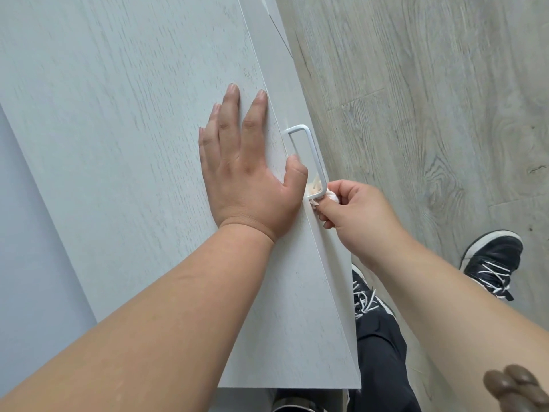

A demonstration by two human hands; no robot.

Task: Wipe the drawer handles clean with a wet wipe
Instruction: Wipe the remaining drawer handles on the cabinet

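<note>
- Lower right of frame: black lace-up trainers (491, 263) and dark trousers stand on the grey wood-grain plank floor (430, 84); a blurred brown object sits at the bottom right corner, identity not determinable.
- Right of centre: right hand (353, 209), fingers curled, pinches a small crumpled white wet wipe (332, 197) against the lower end of the handle.
- Wipe assessed as soft, light and limp; it should fold round the bar and needs a firm pinch to keep from slipping.
- Centre: left hand (246, 162) lies spread and flat on the pale grey wood-grain cabinet surface (118, 99), thumb beside the handle, holding nothing.
- Just beyond: slim white metal loop drawer handle (309, 144), fixed to the drawer front; assessed rigid and smooth.
</note>
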